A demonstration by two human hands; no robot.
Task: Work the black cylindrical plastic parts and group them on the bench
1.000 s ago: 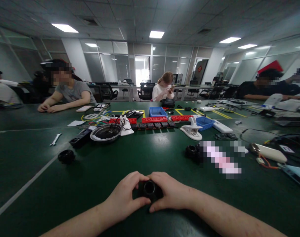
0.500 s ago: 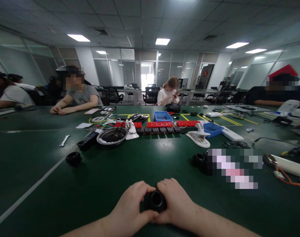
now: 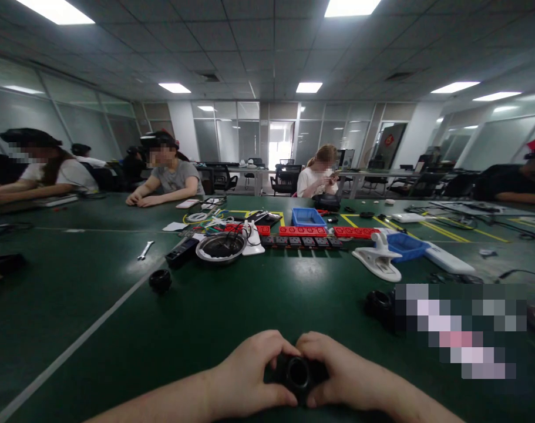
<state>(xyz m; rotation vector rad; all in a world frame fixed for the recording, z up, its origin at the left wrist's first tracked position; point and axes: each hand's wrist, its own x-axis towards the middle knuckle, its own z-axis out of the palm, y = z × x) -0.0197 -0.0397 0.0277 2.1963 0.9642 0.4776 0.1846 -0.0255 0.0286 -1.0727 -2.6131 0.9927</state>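
Both my hands are wrapped round a black ring-shaped part with a round hole facing up, close to the table's near edge. My left hand grips its left side, thumb and fingers curled. On the other side my right hand holds it with bent fingers. The fingers hide part of its outer wall. A similar black round part lies ahead to the left. Farther right sits another black ring-like part beside a blurred-out patch.
On the green table are a wrench, a metal bowl, red socket strips, a blue tray, another blue tray and a white clip base. Several people sit around the table.
The camera view has turned left and tilted up slightly. My right hand's fingers have spread a little from the black part, showing more of its right side.
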